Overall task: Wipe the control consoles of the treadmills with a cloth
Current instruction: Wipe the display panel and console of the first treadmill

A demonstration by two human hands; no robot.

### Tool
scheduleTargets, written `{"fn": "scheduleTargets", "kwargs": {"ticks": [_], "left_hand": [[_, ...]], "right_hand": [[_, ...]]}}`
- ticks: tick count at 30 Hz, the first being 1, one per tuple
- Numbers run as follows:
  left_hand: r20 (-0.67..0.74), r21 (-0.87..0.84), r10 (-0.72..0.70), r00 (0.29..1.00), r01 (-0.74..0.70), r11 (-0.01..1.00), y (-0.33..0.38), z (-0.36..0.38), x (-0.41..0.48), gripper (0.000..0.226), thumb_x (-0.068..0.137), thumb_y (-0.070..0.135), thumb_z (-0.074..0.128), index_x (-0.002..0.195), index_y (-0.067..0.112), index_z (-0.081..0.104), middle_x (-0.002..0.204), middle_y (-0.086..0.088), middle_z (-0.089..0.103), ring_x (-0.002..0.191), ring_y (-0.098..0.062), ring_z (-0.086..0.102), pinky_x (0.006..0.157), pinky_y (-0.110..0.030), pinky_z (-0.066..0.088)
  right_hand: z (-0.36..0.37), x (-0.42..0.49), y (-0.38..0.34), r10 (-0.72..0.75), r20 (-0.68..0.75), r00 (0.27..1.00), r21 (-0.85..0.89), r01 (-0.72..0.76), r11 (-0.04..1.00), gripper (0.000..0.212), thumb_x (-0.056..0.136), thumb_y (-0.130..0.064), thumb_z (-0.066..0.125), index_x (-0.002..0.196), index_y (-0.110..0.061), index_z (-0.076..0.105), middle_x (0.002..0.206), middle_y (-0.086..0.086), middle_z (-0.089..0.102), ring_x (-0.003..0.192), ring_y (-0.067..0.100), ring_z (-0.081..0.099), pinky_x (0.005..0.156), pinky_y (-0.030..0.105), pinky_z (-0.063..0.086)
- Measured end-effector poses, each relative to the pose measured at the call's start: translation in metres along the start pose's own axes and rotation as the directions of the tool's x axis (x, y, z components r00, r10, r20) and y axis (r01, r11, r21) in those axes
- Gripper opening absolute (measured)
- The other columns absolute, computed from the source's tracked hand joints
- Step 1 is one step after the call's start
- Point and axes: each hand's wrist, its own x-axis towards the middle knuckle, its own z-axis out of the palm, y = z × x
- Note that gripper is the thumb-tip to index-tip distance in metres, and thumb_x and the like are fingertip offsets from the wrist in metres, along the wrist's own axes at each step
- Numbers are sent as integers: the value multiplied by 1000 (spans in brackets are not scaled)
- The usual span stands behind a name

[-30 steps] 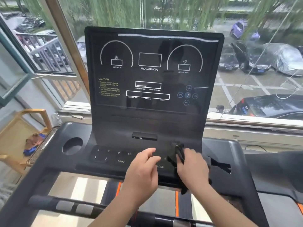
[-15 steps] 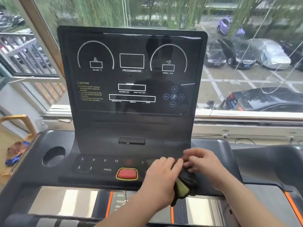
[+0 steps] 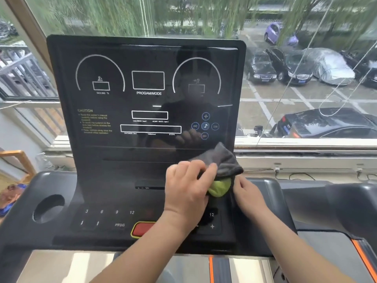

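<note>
A black treadmill console [image 3: 142, 103] stands upright in front of me, with white dial outlines and a keypad shelf below. A grey cloth with a green underside [image 3: 221, 162] is bunched against the console's lower right corner. My left hand [image 3: 187, 188] grips the cloth from the left, fingers curled over its fold. My right hand [image 3: 247, 194] holds the cloth's lower right edge from underneath. A red stop button [image 3: 142, 228] shows on the keypad, left of my left wrist.
A round cup holder [image 3: 49, 208] sits in the grey tray left of the keypad. Another treadmill's grey console [image 3: 346, 203] lies to the right. A window behind looks onto parked cars [image 3: 265, 66]. A wooden chair [image 3: 18, 160] stands at far left.
Both hands have risen from the keypad shelf to the screen's lower right corner, carrying the cloth. The cloth has spread out from a hanging bunch, and the red button is uncovered.
</note>
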Motion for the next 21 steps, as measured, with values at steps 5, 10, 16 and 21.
{"fn": "scheduleTargets", "kwargs": {"ticks": [5,10,16,21], "left_hand": [[505,78,-3,863,-42,996,-9,63,-20,73,54,15,84,125,20,70,106,-4,63,94,-30,57,79,-40,49],[596,30,-124,793,132,991,3,62,0,59,82,27,65,140,25,54,126,-4,53,114,-30,50,92,-42,46],[739,-7,-56,671,91,996,28,39,-27,59,85,29,60,143,28,48,134,-2,52,121,-29,47,102,-41,42],[710,-52,132,692,-136,989,10,41,-30,50,70,19,66,120,25,61,108,-5,59,98,-34,55,76,-42,43]], "right_hand": [[-4,7,10,0,67,998,-112,7,994,44,111,-36,29,114,-17,69,98,-6,62,101,20,56,86,35,40],[-5,9,15,9,128,992,-29,-5,1000,38,111,-37,31,120,-27,67,109,-9,65,108,15,57,92,34,40],[-6,14,22,33,163,986,88,-48,995,52,107,-58,23,128,-41,67,132,-11,68,128,13,58,114,42,41],[-7,13,20,9,179,984,71,-22,997,42,110,-49,25,123,-49,65,131,-14,66,127,11,57,106,33,40]]}}
